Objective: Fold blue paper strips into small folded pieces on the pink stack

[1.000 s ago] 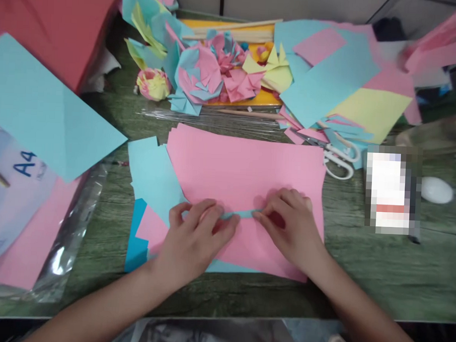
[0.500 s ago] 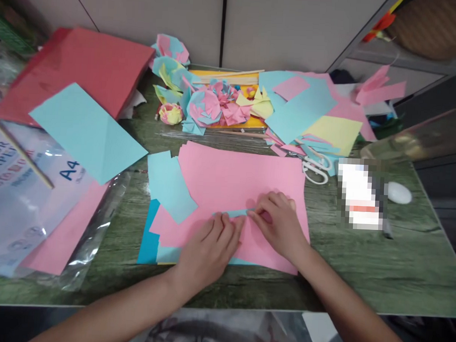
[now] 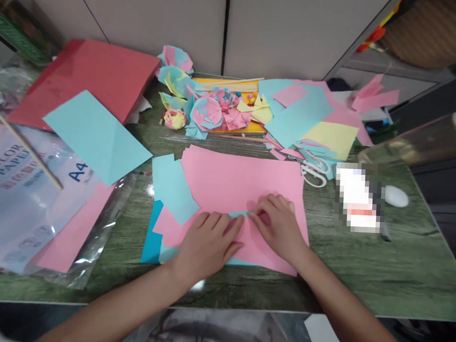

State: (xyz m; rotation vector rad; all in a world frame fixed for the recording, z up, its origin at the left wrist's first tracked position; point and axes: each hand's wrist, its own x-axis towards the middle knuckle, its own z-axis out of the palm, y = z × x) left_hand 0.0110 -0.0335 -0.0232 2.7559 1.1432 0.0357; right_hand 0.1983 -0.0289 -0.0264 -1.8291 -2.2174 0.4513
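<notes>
The blue strip (image 3: 238,213), pinched at the fingertips of the right hand (image 3: 280,228), is now covered further beneath the flatter, slightly spread fingers of the left hand (image 3: 205,246), seemingly steadied.

A red box-like object (image 3: 98,74) is lying in the upper left of the frame. White-handled scissors (image 3: 314,169) are resting right of centre; a white oval object (image 3: 396,196) is sitting farther right. A brown woven item (image 3: 434,36) is occupying the upper right corner.
</notes>
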